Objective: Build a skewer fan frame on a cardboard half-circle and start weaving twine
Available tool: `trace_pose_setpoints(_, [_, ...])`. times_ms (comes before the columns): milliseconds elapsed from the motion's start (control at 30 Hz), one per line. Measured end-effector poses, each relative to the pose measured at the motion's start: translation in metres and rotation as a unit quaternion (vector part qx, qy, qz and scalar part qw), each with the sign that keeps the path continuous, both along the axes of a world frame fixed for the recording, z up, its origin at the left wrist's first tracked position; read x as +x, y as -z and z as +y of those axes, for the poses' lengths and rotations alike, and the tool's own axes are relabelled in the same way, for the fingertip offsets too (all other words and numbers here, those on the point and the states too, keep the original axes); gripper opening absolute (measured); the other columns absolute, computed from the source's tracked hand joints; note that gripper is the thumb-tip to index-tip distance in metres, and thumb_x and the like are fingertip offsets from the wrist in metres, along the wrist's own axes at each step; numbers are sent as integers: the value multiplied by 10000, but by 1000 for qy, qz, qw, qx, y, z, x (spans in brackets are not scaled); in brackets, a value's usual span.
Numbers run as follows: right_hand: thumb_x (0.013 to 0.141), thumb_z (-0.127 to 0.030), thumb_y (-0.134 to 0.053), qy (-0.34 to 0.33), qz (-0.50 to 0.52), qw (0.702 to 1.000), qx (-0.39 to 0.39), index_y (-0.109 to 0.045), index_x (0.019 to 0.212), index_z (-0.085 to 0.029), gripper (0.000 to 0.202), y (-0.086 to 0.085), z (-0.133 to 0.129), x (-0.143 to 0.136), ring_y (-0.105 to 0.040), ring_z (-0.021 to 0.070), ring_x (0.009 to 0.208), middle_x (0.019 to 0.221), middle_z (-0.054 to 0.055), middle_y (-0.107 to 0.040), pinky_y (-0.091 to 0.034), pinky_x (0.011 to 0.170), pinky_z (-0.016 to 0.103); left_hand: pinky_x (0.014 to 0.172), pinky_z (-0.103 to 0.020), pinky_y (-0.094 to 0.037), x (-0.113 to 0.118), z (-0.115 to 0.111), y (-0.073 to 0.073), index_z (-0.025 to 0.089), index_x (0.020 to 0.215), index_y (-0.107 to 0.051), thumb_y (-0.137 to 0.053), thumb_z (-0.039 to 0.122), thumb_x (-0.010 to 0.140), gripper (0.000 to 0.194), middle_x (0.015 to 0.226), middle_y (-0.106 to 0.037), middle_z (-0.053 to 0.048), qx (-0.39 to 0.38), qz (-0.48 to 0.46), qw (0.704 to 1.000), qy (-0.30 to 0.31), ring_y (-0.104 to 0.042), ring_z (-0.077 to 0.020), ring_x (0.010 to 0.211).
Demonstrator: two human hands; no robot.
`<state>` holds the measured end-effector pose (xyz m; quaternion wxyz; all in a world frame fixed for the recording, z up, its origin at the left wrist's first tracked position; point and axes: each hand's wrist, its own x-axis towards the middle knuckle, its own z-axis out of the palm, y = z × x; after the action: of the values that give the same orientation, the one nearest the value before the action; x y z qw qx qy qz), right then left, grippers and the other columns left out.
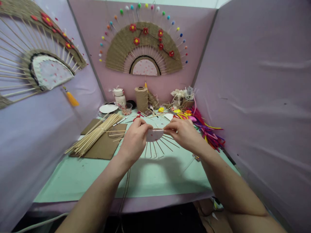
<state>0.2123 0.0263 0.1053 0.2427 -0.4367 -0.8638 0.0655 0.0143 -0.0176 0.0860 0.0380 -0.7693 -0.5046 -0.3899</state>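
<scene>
Between my hands is a small fan: a pale, red-dotted half-disc (155, 136) with thin wooden sticks (155, 149) spreading from its curved edge toward me. The straight edge faces away, and a thin brown line runs along it; whether it is a stick or twine I cannot tell. My left hand (136, 137) pinches the left end of that edge with thumb and forefinger. At the right end, my right hand (183, 132) grips in a similar pinch. My fingers hide both corners of the half-disc.
A bundle of sticks (97, 136) lies on cardboard (110, 147) at left. Behind stand a twine spool (141, 98), a white jar (119, 97) and a clear cup (126, 109). Colored pipe cleaners (206, 129) pile up right. Finished fans (116, 48) hang on the walls.
</scene>
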Motion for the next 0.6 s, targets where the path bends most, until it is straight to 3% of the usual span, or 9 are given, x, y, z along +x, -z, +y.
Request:
trace_pose_setpoints(200, [948,-233,-567,-11,17,995,98,-725,1090,-273,216,11,-4,1,-568,178,821,840,38,-658,-241,779,331,708,-300,-457,-5,-1,3,183,1002,-680,-425,162,941,264,860,-558,-44,38,3,999,18,-531,-162,803])
trace_pose_setpoints(433, [964,-210,-537,-21,-7,973,232,-736,1006,-294,220,21,-12,1,-480,132,714,733,-6,-559,-222,802,343,659,-307,-418,1,-7,3,192,771,-636,-508,329,923,242,729,-528,-4,-35,-100,994,-24,-489,-157,723])
trace_pose_setpoints(600, [944,-178,-562,-23,-30,959,281,-724,1022,-282,208,24,-13,1,-494,140,736,739,-5,-582,-258,847,361,680,-317,-433,-1,-9,9,187,741,-606,-546,360,908,247,753,-556,-2,-66,-140,988,-20,-520,-157,736])
